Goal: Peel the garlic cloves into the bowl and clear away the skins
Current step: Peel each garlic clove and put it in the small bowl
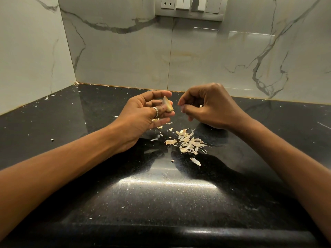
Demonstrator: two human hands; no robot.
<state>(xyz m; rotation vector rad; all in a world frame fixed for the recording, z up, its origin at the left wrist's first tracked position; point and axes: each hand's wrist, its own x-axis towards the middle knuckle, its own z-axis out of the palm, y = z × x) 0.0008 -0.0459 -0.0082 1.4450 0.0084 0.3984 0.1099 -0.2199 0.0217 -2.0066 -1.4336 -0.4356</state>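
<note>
**A clove held up over a table strewn with skins**

The left hand [143, 113] is raised a little above the black table [161, 194], palm turned inward. It pinches a garlic clove [167, 106] between the thumb on top and the fingertips below. The clove is pale with a yellowish tinge, and its pointed end tips up toward the thumb. A silver ring [155, 111] sits on one finger of that hand.

Just beside it, but not touching the clove, the right hand [209, 108] hovers with its fingers curled in and the thumb drawn against the fingertips. A small pale fleck shows among those fingers. I cannot tell whether it is a scrap of skin being pinched or whether the hand holds nothing.

Below and between the two hands, a loose heap of papery skins [188, 142] lies on the table. Smaller bits trail from it toward the left hand, and one longer shred [195, 161] lies apart on the near side. Tiny flecks dot the glossy surface all the way to the back corner. Grey-veined marble tiles [125, 56] line the walls behind, and a switch plate [189, 8] is set high on the back wall.
</note>
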